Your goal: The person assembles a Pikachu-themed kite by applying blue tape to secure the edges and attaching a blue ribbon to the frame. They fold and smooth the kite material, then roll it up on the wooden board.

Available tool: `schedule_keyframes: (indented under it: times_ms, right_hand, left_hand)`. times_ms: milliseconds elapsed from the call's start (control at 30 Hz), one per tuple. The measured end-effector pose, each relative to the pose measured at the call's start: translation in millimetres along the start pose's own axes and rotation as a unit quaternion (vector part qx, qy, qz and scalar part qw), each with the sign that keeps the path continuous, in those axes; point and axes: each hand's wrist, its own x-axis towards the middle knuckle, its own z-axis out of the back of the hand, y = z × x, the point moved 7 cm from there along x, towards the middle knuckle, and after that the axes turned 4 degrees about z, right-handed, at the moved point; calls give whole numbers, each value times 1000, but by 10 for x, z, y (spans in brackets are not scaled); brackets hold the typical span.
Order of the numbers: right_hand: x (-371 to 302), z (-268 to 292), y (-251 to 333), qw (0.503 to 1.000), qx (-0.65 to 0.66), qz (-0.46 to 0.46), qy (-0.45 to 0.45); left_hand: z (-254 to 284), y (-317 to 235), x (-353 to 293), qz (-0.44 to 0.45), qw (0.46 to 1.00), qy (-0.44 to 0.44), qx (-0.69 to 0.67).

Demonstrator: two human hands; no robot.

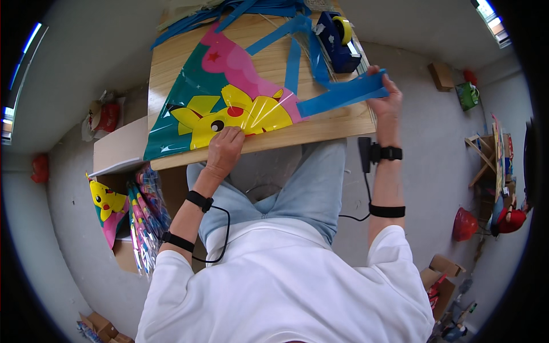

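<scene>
A triangular plastic kite [251,117], printed with a yellow cartoon face on green and pink, lies on a wooden table [171,77]. My left hand [227,150] is at its near edge, fingers curled together on the rim of the sheet. At the table's right side, my right hand [389,94] grips the end of a blue ribbon [343,94] between thumb and fingers. That ribbon stretches left to the kite's pink corner. More blue strips [293,66] run behind the kite toward the far edge. Both forearms wear black straps with a cable.
A blue tape dispenser [337,48] with a yellow roll stands at the far right of the table. Blue strips [260,8] pile up at the back. On the left, an open cardboard box [123,143] has wrapped kites [143,211] beside it. A red helmet [464,224] sits on the floor at right.
</scene>
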Motion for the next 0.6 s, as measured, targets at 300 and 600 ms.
schedule_keyframes:
  times_ms: [300,600]
  right_hand:
    - [-69,-44,3171,994,-52,90,24]
    - [-407,-1150,2710,960,-156,230,-15]
  left_hand:
    - [-158,-169,63,-45,999,17,1]
    - [-111,-160,125,5,997,66,-42]
